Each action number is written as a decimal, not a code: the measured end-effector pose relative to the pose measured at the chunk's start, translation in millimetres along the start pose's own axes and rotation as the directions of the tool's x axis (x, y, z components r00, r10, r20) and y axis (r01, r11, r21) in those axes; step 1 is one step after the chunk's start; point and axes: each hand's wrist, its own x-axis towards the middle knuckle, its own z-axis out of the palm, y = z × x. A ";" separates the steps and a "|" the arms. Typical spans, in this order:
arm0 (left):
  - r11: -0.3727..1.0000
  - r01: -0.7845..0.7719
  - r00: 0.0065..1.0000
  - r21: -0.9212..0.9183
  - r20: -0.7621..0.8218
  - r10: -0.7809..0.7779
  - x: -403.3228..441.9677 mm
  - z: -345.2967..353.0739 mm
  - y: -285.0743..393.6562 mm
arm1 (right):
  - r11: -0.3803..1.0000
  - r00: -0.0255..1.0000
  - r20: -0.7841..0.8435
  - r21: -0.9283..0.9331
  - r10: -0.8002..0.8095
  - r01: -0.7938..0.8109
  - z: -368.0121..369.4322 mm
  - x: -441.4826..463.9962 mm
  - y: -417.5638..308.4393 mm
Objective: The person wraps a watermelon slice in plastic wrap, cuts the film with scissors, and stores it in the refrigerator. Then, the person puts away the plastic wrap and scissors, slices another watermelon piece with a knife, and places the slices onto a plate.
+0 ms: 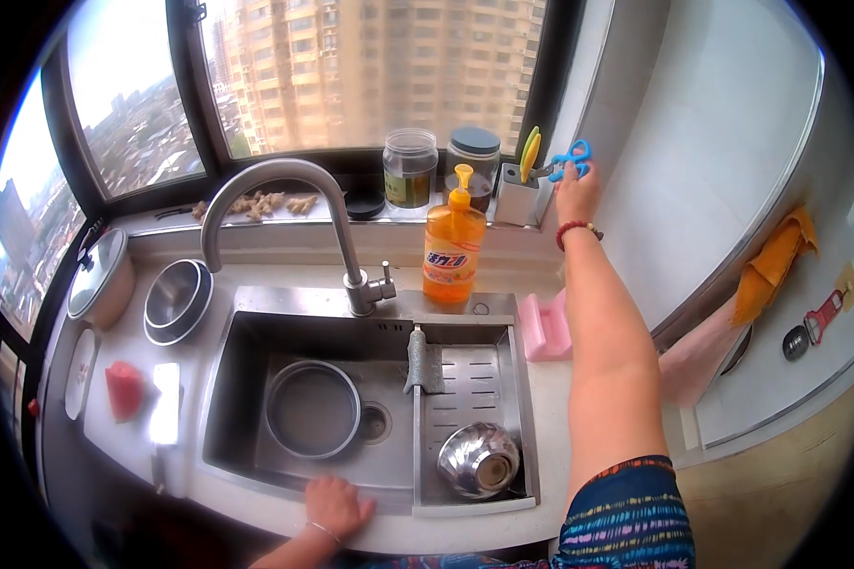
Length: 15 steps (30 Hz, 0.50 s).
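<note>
My right hand point(579, 192) is stretched out to the windowsill and closed on a pair of scissors with blue handles point(571, 159). Their blades point left, at the top of a pale knife block point(517, 197); whether the tips sit inside a slot I cannot tell. Green and yellow knife handles point(530, 152) stick up from the block. My left hand point(337, 507) lies on the sink's front rim with nothing in it, its thumb apart from the fingers. Just beyond it, a round metal pan point(313, 410) rests in the sink basin point(247, 379).
An orange soap bottle point(454, 251) stands behind the sink, beside the curved faucet point(342, 228). A shiny metal bowl point(479, 462) lies tipped in the drain tray point(460, 370). A knife point(165, 408) and red melon piece point(124, 390) lie on the left. Jars point(410, 171) line the sill.
</note>
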 end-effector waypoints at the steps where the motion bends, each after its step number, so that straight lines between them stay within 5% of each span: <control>1: 1.000 -0.006 1.000 -0.005 -0.009 0.006 0.2 -0.2 0.1 | 1.000 1.000 0.013 -0.009 0.015 -0.015 0.6 1.4 -4.8; 5: 0.998 -0.054 0.994 -0.039 -0.099 0.049 0.4 -3.4 0.0 | 0.980 0.991 -0.046 -0.165 -0.122 0.113 3.1 11.6 -16.7; 10: 0.997 -0.061 0.994 -0.036 -0.093 0.057 1.0 -7.6 2.3 | 0.986 0.999 0.045 -0.167 -0.018 0.025 8.4 27.4 -11.6; 12: 0.999 -0.036 0.998 -0.033 -0.048 0.034 1.2 -5.1 1.1 | 0.981 0.984 0.118 -0.156 0.132 -0.113 12.6 31.5 -8.8; 15: 0.999 -0.029 0.999 -0.033 -0.032 0.028 1.3 -5.7 0.2 | 0.997 0.988 0.143 0.034 0.059 -0.065 19.9 33.6 -1.8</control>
